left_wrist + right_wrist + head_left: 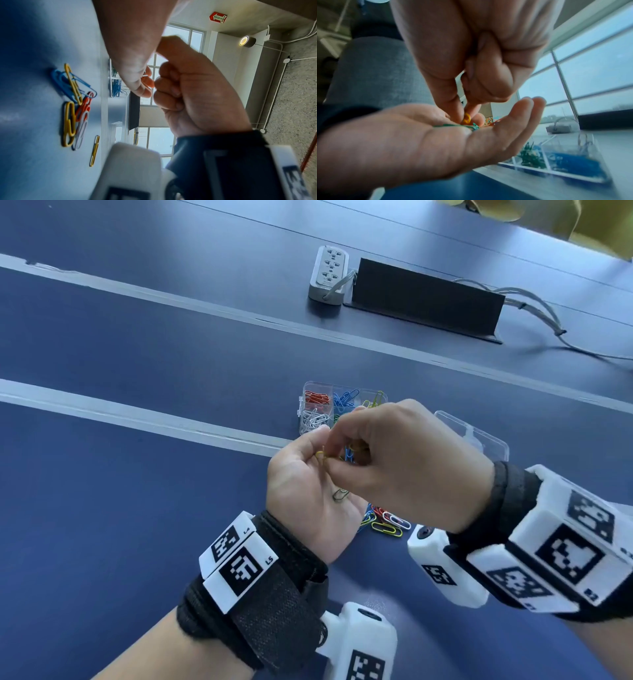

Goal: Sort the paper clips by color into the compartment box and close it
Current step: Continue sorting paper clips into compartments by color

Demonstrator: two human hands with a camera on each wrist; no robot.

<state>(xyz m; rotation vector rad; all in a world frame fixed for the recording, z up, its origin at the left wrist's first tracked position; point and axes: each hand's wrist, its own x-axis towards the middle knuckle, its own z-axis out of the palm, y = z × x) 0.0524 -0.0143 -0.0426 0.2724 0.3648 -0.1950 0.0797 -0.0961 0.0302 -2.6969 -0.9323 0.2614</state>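
from the head view, the left hand (308,491) is lying palm up over the blue counter (137,491), fingers loosely cupped, with a green clip (340,495) resting on the palm. the right hand (411,467) is reaching into that palm, its thumb and forefinger pinching a yellow clip (321,455). the clear compartment box (310,409) is standing open just beyond the hands, showing red, blue, white and yellow-green clips in separate cells, its lid (479,436) lying to the right. a loose pile of clips (387,520) is sitting on the counter under the wrists. a power strip (329,273) is lying further back

in the left wrist view, the pile of mixed clips (75,105) is lying on the counter, and the right hand's fingers are curling inward

in the right wrist view, the fingers are gripping the yellow clip (467,118) above the open left palm, where the green clip (453,126) is lying; the box (556,159) is blurred behind
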